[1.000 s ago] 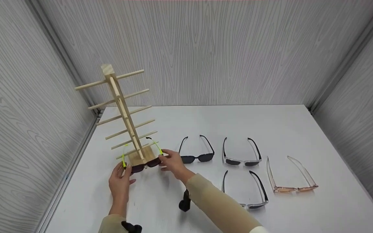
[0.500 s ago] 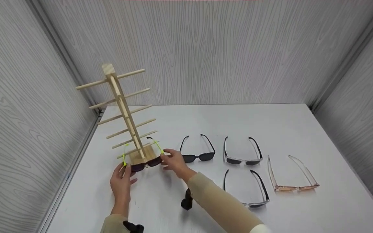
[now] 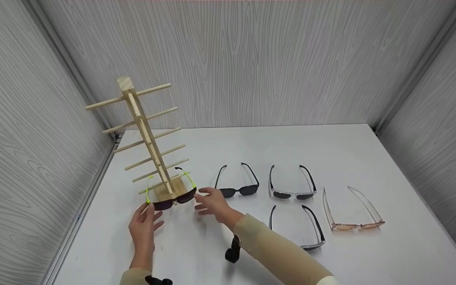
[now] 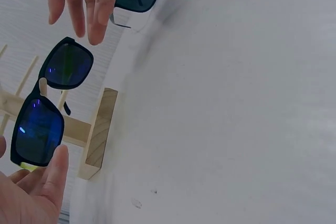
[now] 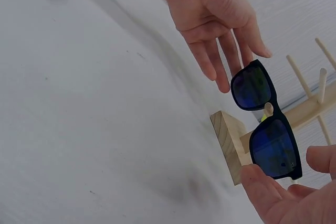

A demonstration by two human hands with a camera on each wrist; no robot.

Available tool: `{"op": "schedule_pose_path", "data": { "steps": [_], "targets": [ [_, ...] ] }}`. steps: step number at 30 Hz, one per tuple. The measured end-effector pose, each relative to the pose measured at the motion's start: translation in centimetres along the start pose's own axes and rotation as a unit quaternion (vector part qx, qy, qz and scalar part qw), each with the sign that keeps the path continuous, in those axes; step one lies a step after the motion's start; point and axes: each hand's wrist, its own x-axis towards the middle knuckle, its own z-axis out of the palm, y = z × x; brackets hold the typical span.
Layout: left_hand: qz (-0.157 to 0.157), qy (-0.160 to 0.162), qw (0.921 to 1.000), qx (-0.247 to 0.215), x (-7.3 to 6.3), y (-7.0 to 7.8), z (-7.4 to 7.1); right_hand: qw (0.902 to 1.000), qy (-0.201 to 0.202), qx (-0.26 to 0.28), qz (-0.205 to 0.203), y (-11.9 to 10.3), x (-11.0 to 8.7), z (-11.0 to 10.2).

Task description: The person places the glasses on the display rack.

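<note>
Black-framed sunglasses (image 3: 185,196) with dark, bluish lenses and neon-yellow temples sit at the lowest level of a wooden display stand (image 3: 149,138). Their bridge rests over a short peg, seen in both wrist views, and the temples reach back on either side of the post. My left hand (image 3: 141,227) holds their left corner, thumb by the lens and fingers around the yellow temple. Beside the right corner, my right hand (image 3: 215,205) is off the frame, its fingers extended and apart with nothing between them.
Black sunglasses (image 3: 238,191) lie just right of the stand. Farther right are two clear-framed sunglasses (image 3: 293,195) with dark temples, one nearer me and partly behind my right sleeve. Pinkish clear glasses (image 3: 358,227) lie at far right. Panels enclose the white table (image 3: 251,142).
My right hand has let go of the sunglasses' right corner and drawn slightly away, its fingers spreading. My left hand stays at the left corner. The whole head view has shifted a little.
</note>
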Motion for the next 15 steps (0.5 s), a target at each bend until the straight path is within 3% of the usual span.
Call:
{"op": "schedule_pose_path", "data": {
  "steps": [6,13,15],
  "targets": [
    [-0.014,-0.003,0.9998,-0.013,-0.4,-0.5,-0.5,0.9997,-0.006,-0.015,0.017,0.3,-0.8,-1.0],
    [-0.032,0.042,0.9986,-0.003,2.1,-5.3,-0.4,0.9989,-0.026,-0.023,0.032,0.5,-1.8,-2.2],
    [-0.031,0.042,0.9986,0.009,2.7,-6.5,-0.3,0.9988,-0.030,-0.024,0.031,0.7,-2.2,-2.6]
  ]
}}
